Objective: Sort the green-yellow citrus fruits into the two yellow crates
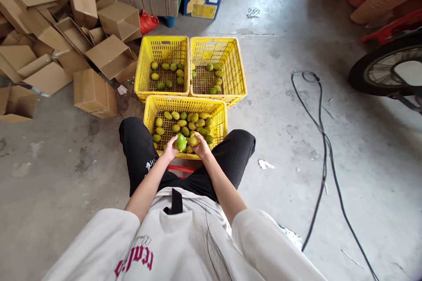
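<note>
My left hand [170, 149] is closed around a green lemon [180, 142]. A yellower lemon [194, 139] is gripped in my right hand [202, 146], close beside the green one. Both hands are over the near side of a yellow plastic crate [225, 118] between my knees. Inside that crate lie many loose lemons [181, 123], green to yellow. Behind it stand two more yellow crates, a left one [137, 70] and a right one [243, 70], each with several green and yellow lemons on its floor.
Open cardboard boxes [95, 92] are heaped at the left. A blue printed carton [201, 2] and a red plastic bag [148, 23] are at the back. A black cable [325, 140] loops over the floor at the right, near a motorbike wheel [379, 68] and pink baskets [384, 0].
</note>
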The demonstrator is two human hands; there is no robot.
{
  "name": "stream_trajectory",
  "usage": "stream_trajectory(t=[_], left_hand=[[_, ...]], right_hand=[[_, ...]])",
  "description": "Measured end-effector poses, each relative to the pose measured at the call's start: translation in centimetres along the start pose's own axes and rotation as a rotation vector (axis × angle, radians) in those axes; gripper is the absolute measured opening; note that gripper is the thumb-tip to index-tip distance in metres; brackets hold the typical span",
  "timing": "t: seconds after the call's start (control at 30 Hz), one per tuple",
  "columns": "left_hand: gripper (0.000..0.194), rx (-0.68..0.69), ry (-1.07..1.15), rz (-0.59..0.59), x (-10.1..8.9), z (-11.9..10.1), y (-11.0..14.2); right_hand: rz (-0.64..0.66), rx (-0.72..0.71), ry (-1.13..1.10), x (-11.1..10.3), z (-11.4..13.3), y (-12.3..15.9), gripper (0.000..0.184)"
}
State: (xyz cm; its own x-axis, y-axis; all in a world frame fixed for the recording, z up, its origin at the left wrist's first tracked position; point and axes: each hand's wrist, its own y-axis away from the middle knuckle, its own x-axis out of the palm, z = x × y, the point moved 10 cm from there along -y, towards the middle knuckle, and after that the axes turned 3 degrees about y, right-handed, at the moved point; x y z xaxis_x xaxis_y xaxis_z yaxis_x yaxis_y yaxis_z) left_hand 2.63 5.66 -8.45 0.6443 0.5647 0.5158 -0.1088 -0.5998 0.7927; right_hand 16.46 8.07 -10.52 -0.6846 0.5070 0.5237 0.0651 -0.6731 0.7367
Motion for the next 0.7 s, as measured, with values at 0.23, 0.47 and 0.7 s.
stream_trajectory(t=[0.23,0.47,0.7], left_hand=[[0.022,-0.079,-0.011,-0.038,-0.2,0.5,0.2],[0.015,-0.025,-0.034,-0.029,-0.3,0.2,-0.2],[0.012,-0.018,-0.053,-0.027,-0.7,0.4,-0.5]], right_hand=[[0.072,0.041,-0.083,0.6,0.2,0.0,0.019],[0.143,0.093,-0.006,1.7,-0.5,0.5,0.016],[0.226,0.008,0.042,2.0,-0.2,0.3,0.038]])
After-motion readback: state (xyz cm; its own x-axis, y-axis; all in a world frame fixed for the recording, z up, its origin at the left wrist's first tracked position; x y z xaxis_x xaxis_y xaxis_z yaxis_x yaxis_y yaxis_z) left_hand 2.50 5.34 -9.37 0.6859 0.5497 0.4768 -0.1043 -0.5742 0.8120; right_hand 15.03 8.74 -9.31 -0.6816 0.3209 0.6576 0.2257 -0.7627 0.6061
